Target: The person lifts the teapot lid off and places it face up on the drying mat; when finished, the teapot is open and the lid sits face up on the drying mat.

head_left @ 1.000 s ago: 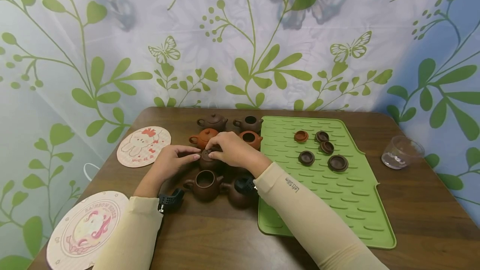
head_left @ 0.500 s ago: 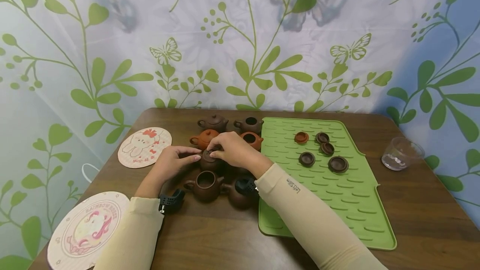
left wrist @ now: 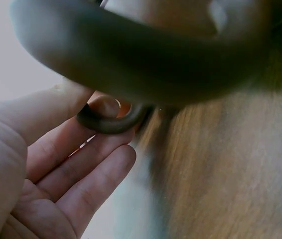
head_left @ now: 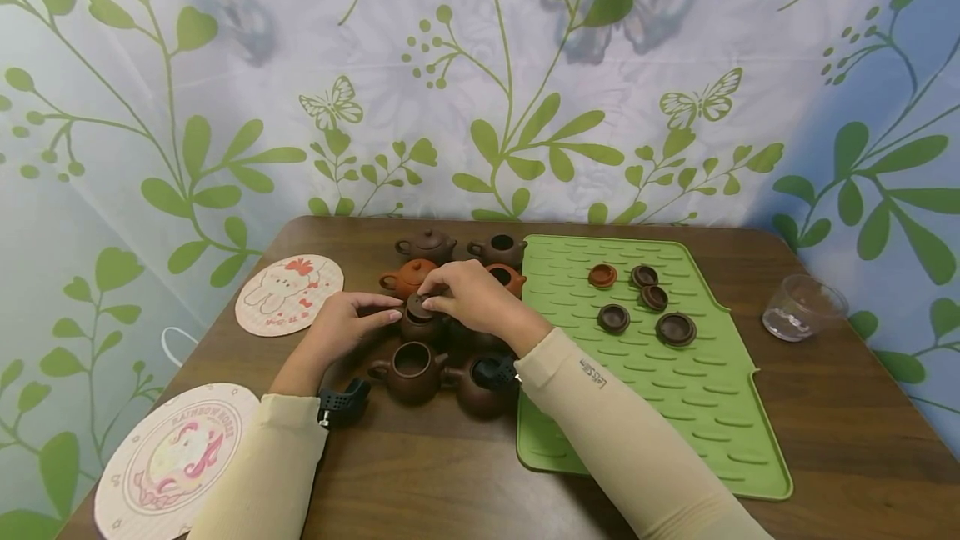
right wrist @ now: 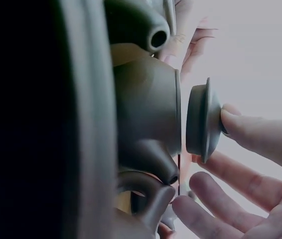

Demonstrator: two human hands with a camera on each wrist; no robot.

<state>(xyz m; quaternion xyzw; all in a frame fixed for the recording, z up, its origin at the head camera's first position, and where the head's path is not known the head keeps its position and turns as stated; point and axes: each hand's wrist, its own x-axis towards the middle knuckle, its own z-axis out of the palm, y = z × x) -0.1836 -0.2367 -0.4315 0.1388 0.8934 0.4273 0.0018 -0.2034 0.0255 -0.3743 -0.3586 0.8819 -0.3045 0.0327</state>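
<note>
My left hand (head_left: 341, 330) is at the left of a small dark brown teapot (head_left: 422, 332) in the middle of the cluster. The left wrist view shows its thumb and fingers around the teapot's loop handle (left wrist: 113, 124). My right hand (head_left: 474, 300) pinches a dark lid (right wrist: 201, 119) by its knob. In the right wrist view a narrow gap separates the lid from the teapot's rim, and its other fingers extend beside it. Closer to me stand two lidless brown teapots, one in plain sight (head_left: 411, 373) and one (head_left: 480, 394) partly behind the right wrist camera.
Behind are lidded teapots, brown (head_left: 426, 246) and orange (head_left: 414, 277), and open ones, brown (head_left: 495, 252) and orange (head_left: 510, 277). Several upturned lids, one orange (head_left: 602, 276), lie on a green mat (head_left: 622, 390). A clear cup (head_left: 795, 311) stands right; round mats (head_left: 262, 323) lie left.
My right hand has risen slightly and shifted right, lifting the lid off the teapot so its opening shows. My left hand has stayed at the handle.
</note>
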